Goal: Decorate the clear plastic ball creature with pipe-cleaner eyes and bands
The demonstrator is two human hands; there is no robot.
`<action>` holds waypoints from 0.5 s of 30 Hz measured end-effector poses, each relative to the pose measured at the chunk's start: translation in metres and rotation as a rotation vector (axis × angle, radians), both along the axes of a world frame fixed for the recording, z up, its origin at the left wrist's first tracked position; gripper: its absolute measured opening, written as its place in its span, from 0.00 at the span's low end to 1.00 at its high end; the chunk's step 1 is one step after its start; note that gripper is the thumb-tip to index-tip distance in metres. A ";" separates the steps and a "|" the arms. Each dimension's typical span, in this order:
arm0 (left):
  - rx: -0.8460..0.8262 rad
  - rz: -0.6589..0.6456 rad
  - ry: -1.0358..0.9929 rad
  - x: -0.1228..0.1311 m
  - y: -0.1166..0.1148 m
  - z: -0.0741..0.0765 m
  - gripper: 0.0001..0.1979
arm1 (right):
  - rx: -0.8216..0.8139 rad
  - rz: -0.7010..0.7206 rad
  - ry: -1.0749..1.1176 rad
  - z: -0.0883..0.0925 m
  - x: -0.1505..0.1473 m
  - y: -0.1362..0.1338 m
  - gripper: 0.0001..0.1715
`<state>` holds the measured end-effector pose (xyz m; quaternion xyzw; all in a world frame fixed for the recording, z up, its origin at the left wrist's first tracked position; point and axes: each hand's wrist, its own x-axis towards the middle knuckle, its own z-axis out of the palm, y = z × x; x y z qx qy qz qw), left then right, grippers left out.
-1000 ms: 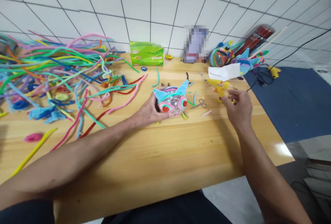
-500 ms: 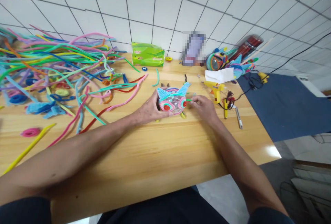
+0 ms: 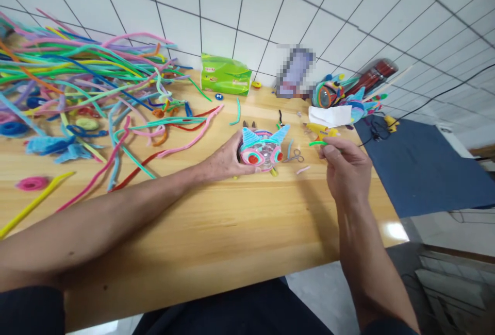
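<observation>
Wrapped around the left side of a pipe-cleaner animal figure is my left hand. The figure has blue pointed ears, pink-ringed red eyes and a see-through middle, and it faces me on the table. My right hand pinches a short green pipe cleaner, held apart from the figure to its right. Just behind that hand lies a yellow hot glue gun, partly hidden by the fingers. Small scissors rest between the figure and my right hand.
A large heap of coloured pipe cleaners covers the left side. At the back stand a green tissue pack, a blurred-out upright object, finished pipe-cleaner figures and a dark red bottle. A white paper lies before them.
My right hand has moved right, away from the figure, carrying the green pipe cleaner towards the glue gun. The scissors have come into sight. My left hand keeps its hold on the figure.
</observation>
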<state>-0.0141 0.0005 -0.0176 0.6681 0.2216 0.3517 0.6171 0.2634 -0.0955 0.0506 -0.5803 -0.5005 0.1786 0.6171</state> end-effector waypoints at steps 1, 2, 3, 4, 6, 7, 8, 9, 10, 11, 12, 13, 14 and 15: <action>0.015 0.000 -0.002 0.000 0.000 0.000 0.48 | 0.016 0.001 -0.065 0.003 -0.008 -0.002 0.09; 0.028 -0.004 -0.009 0.000 0.000 -0.001 0.47 | 0.033 0.005 -0.156 0.005 -0.015 -0.004 0.08; 0.040 -0.008 -0.016 0.001 -0.001 -0.001 0.47 | 0.052 0.015 -0.267 0.007 -0.023 -0.006 0.08; 0.051 -0.011 -0.021 0.001 -0.001 -0.001 0.46 | 0.078 0.028 -0.385 0.009 -0.030 -0.006 0.07; 0.067 0.000 -0.016 0.002 -0.002 0.000 0.46 | 0.141 0.058 -0.598 0.012 -0.043 -0.005 0.05; 0.073 0.013 -0.006 0.002 -0.002 0.001 0.46 | 0.168 0.074 -0.685 0.012 -0.049 -0.003 0.05; 0.079 0.026 0.005 0.002 -0.002 0.001 0.46 | 0.187 0.083 -0.759 0.013 -0.054 -0.001 0.06; 0.087 0.036 0.010 0.002 -0.002 0.002 0.46 | 0.202 0.085 -0.823 0.013 -0.058 0.001 0.06; 0.096 0.039 0.011 0.002 -0.001 0.002 0.45 | 0.220 0.085 -0.879 0.013 -0.062 0.003 0.07; 0.106 0.038 0.012 0.002 -0.001 0.002 0.45 | 0.241 0.083 -0.925 0.012 -0.065 0.005 0.07; 0.117 0.038 0.017 0.002 0.000 0.001 0.45 | 0.263 0.080 -0.963 0.011 -0.067 0.008 0.07; 0.128 0.041 0.027 0.002 0.000 0.001 0.46 | 0.284 0.077 -0.994 0.010 -0.069 0.009 0.08; 0.135 0.047 0.043 0.002 0.001 0.000 0.47 | 0.302 0.073 -1.021 0.009 -0.070 0.011 0.09; 0.139 0.053 0.062 0.002 0.001 0.000 0.48 | 0.311 0.069 -1.045 0.007 -0.071 0.013 0.10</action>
